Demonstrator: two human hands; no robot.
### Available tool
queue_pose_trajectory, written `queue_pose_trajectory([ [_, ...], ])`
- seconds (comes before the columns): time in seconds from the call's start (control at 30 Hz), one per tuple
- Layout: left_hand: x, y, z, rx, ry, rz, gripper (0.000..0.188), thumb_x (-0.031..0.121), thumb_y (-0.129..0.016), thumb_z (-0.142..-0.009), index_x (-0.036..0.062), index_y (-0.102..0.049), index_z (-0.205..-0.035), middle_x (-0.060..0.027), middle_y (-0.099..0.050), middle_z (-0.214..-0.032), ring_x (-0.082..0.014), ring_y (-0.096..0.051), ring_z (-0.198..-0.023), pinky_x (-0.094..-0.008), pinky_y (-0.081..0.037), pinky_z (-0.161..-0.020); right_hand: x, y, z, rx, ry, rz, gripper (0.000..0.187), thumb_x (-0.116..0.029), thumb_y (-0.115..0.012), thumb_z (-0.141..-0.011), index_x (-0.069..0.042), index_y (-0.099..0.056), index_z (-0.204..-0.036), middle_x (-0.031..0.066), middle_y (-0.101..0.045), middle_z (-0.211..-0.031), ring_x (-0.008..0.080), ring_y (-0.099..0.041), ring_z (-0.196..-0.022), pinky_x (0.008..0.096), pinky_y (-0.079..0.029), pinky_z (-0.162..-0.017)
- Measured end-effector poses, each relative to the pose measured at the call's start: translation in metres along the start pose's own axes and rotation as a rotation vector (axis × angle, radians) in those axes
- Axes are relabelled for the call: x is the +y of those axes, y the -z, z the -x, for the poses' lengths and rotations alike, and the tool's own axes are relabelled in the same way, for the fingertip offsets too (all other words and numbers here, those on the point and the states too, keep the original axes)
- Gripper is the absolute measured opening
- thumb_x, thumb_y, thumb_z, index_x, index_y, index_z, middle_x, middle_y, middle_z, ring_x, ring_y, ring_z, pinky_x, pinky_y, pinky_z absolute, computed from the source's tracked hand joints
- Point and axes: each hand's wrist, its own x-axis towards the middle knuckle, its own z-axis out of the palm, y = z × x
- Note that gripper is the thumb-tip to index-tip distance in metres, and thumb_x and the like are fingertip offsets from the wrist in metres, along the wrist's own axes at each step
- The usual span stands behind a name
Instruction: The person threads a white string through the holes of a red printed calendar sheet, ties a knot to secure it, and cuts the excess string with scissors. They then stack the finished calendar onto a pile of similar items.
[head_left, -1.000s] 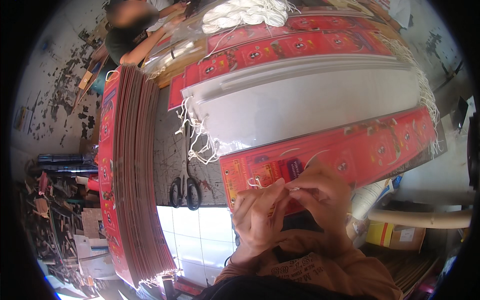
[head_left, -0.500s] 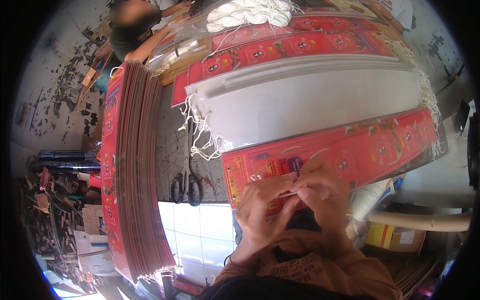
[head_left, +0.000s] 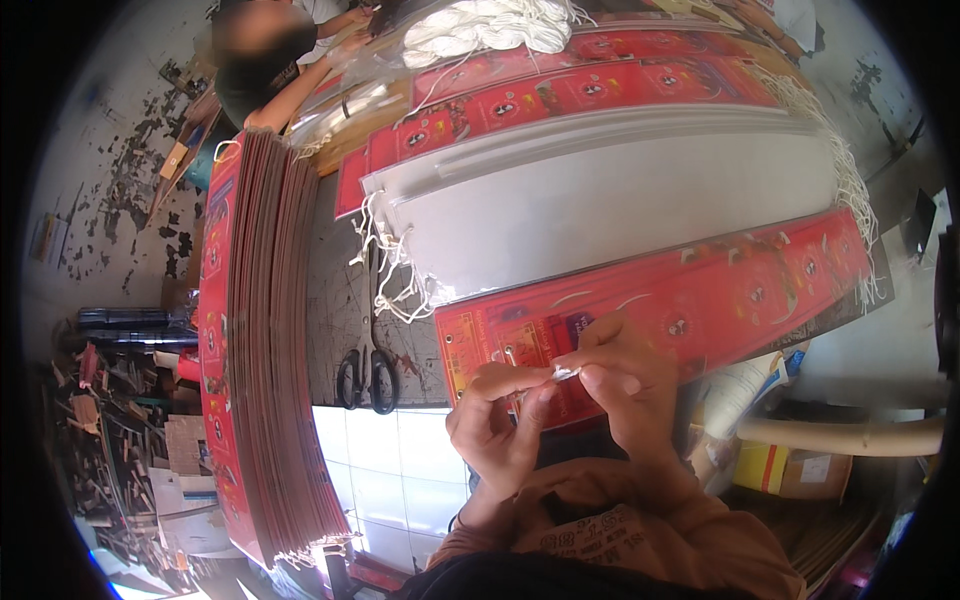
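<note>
White cord spans the small gap between the two hands, over the left end of the near red printed strip. The left hand pinches one side of it; the right hand pinches just beside. The step in hand looks like fine cord work, calling for a steady double pinch. Black-handled scissors lie leftward; lower right sits a yellow-and-brown cardboard box, contents hidden.

Workshop: red sheets, scissors, scratched worktable, scrap heap, peeling wall
</note>
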Motion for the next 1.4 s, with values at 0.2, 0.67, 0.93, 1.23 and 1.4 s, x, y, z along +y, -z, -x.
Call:
queue_pose_trajectory([
  [0.2, 0.003, -0.003, -0.001, -0.02, -0.057, -0.037, 0.017, -0.009, -0.066, -0.07, -0.0021, -0.061, -0.084, -0.0095, -0.062, -0.081, -0.0152, -0.058, -0.07, -0.0241, -0.044, -0.061, -0.003, 0.004, 0.003, -0.027, 0.007, 0.076, 0.02, -0.001, -0.059, -0.08, -0.001, -0.066, -0.098, 0.0028, -0.047, -0.085, 0.0094, -0.044, -0.078, 0.0212, -0.035, -0.064],
  [0.67, -0.002, -0.009, 0.003, 0.003, -0.048, 0.09, 0.019, -0.008, -0.067, -0.072, -0.0037, -0.057, -0.088, -0.0118, -0.063, -0.079, -0.0142, -0.059, -0.069, -0.0238, -0.046, -0.063, 0.003, 0.0, 0.003, 0.088, 0.058, -0.034, 0.016, 0.004, -0.064, -0.074, -0.001, -0.065, -0.09, 0.0047, -0.052, -0.085, 0.0093, -0.049, -0.075, 0.0215, -0.038, -0.062],
  [0.93, -0.005, -0.005, -0.003, -0.035, -0.1, 0.028, 0.018, -0.004, -0.07, -0.07, -0.0008, -0.06, -0.084, -0.0082, -0.063, -0.076, -0.0121, -0.056, -0.063, -0.0221, -0.041, -0.054, 0.008, -0.002, -0.001, 0.029, 0.064, -0.046, 0.017, 0.005, -0.064, -0.074, 0.001, -0.064, -0.09, 0.0056, -0.052, -0.083, 0.0109, -0.049, -0.076, 0.0223, -0.038, -0.065],
  [1.23, -0.006, -0.004, -0.008, -0.081, -0.156, -0.009, 0.019, -0.006, -0.068, -0.07, -0.0012, -0.061, -0.087, -0.0089, -0.063, -0.077, -0.0125, -0.056, -0.061, -0.0224, -0.042, -0.053, 0.005, -0.001, 0.0, 0.069, 0.081, 0.072, 0.016, 0.004, -0.065, -0.073, 0.0, -0.067, -0.088, 0.0057, -0.054, -0.081, 0.0111, -0.05, -0.074, 0.0228, -0.039, -0.063],
  [1.4, -0.006, -0.003, -0.005, -0.065, -0.109, 0.008, 0.017, -0.007, -0.067, -0.071, -0.0014, -0.062, -0.086, -0.0089, -0.064, -0.077, -0.0127, -0.057, -0.062, -0.0226, -0.043, -0.053, 0.003, -0.004, 0.001, 0.065, 0.07, 0.088, 0.015, 0.002, -0.066, -0.072, 0.001, -0.067, -0.087, 0.0054, -0.054, -0.08, 0.0105, -0.05, -0.073, 0.0225, -0.039, -0.062],
])
